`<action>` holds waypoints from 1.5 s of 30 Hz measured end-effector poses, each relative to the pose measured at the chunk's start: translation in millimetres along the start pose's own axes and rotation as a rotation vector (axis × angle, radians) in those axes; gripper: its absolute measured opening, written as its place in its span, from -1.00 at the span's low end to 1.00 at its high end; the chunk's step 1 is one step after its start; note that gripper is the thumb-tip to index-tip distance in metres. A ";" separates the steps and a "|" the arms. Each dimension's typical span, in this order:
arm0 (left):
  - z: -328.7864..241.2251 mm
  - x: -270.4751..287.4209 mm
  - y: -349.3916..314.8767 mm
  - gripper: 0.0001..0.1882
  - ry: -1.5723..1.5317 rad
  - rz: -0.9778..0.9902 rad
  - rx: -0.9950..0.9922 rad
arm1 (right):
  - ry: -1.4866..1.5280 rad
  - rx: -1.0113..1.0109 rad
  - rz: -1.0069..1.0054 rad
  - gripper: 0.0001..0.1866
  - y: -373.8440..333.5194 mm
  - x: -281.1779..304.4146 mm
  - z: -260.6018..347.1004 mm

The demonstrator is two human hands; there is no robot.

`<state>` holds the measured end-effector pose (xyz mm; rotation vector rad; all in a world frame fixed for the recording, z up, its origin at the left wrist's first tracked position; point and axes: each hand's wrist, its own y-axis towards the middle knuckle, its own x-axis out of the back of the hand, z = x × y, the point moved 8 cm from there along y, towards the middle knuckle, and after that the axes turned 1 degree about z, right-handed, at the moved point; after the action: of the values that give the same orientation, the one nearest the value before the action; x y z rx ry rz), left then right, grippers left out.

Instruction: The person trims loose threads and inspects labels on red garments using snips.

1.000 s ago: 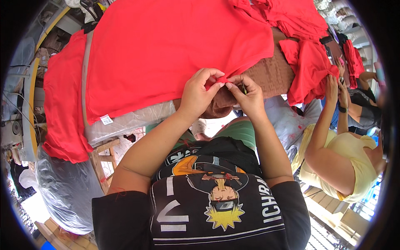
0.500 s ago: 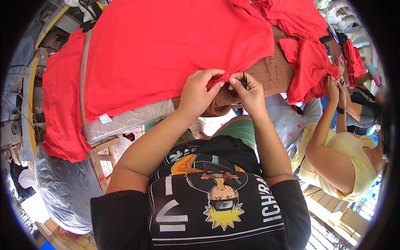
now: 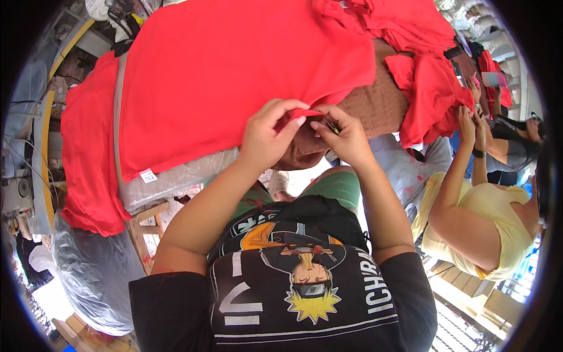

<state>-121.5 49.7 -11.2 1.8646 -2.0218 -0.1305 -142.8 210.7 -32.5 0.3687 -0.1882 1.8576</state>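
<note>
- Head view: your left hand (image 3: 271, 136) pinches the lower hem of the red shirt (image 3: 234, 76), fingers closed on a small fold of cloth near the table's front edge.
- Your right hand (image 3: 346, 136) meets it from the right, fingertips narrowed around a small slim tool (image 3: 333, 127); its kind is too small to tell.
- The shirt lies spread flat over the brown padded table (image 3: 375, 102), its white tag (image 3: 148, 175) hanging at the front-left edge.
- More red garments (image 3: 431, 94) are heaped toward the table's right edge, where a co-worker in a yellow top (image 3: 498, 223) handles them.
- For clean work, keep the hem taut between both hands and the tool tip clear of the fabric body.
</note>
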 end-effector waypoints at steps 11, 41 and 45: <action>0.1 202.1 -4.0 -0.73 0.262 -0.161 0.316 | -1.227 0.135 0.229 -0.59 26.7 88.1 95.0; -78.0 -22.8 71.6 -0.80 0.365 0.304 -0.259 | -0.194 0.011 0.150 -0.77 28.7 75.1 55.9; -88.7 15.3 67.3 -0.85 0.491 0.077 -0.312 | -0.165 0.149 -0.001 -0.79 39.2 74.8 81.9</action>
<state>-155.3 59.1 95.6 1.4509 -1.6255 0.0308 -187.8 240.0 72.2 0.6258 -0.1625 1.8457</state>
